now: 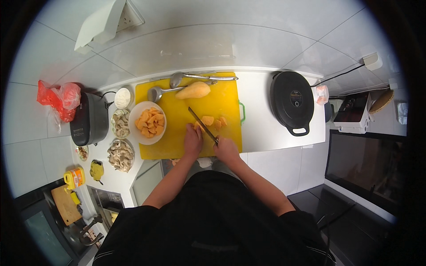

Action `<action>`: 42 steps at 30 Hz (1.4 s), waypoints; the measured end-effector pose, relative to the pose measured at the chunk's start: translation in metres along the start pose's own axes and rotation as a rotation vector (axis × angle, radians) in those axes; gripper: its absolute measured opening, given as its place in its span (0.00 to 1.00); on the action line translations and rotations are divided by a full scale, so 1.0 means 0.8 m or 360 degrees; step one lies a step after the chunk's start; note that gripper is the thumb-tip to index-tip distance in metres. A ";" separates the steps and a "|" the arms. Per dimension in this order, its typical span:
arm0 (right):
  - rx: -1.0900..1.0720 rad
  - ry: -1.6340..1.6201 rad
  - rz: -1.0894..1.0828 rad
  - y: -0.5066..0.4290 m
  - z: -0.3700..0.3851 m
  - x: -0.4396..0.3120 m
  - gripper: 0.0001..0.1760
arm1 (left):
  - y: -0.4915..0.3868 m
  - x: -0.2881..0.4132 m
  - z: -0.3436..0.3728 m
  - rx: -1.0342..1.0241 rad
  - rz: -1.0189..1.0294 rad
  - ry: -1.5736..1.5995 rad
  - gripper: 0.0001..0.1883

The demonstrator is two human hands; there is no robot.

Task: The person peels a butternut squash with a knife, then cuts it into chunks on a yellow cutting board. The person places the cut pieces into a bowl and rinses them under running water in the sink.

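Observation:
On a yellow cutting board (176, 136), my right hand (227, 149) grips the handle of a kitchen knife (202, 123), its blade slanting up to the left. My left hand (193, 141) holds down a piece of orange sweet potato (197, 125) beside the blade, partly hidden by the fingers. Just right of the blade lie several cut sweet potato chunks (208, 120). A peeled whole sweet potato (193, 90) rests near the board's far edge, by a metal ladle (176, 79) and a metal spatula (155, 94). A white bowl (133, 136) of sweet potato chunks stands on the board's left part.
A black electric pan (293, 103) sits on the counter at right. Left of the board are a bowl of white powder (122, 98), two dishes of what look like mushrooms (120, 156) and a black appliance (89, 118). A sink (108, 199) lies at lower left.

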State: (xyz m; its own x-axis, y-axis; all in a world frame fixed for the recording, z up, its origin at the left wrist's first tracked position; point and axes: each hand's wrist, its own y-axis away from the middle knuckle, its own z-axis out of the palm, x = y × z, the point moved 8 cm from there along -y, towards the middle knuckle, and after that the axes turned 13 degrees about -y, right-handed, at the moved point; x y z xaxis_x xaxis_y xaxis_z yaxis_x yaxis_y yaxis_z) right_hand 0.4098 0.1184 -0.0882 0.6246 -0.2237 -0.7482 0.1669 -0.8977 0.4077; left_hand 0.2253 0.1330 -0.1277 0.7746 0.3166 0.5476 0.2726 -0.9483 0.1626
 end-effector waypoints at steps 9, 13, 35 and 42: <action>0.0018 0.0045 -0.0018 0.007 0.000 0.000 0.13 | -0.001 0.002 0.003 0.0049 0.0163 -0.0050 0.12; -0.0001 0.0069 -0.0133 0.002 0.001 -0.011 0.13 | -0.003 -0.001 -0.001 0.0082 0.0249 -0.0040 0.10; -0.0096 0.0195 0.0087 -0.039 0.020 -0.038 0.11 | -0.024 -0.005 0.010 0.0091 0.0131 -0.0028 0.11; -0.0055 0.0207 0.0052 -0.051 0.016 -0.054 0.11 | -0.036 -0.008 0.010 0.0132 0.0165 -0.0048 0.11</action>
State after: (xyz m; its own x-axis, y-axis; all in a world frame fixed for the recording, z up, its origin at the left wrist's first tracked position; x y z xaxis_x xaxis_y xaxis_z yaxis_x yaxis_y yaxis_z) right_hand 0.3663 0.1598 -0.0787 0.7233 -0.1998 -0.6610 0.1693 -0.8767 0.4502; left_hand 0.2169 0.1582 -0.1427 0.8175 0.2187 0.5328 0.2354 -0.9712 0.0374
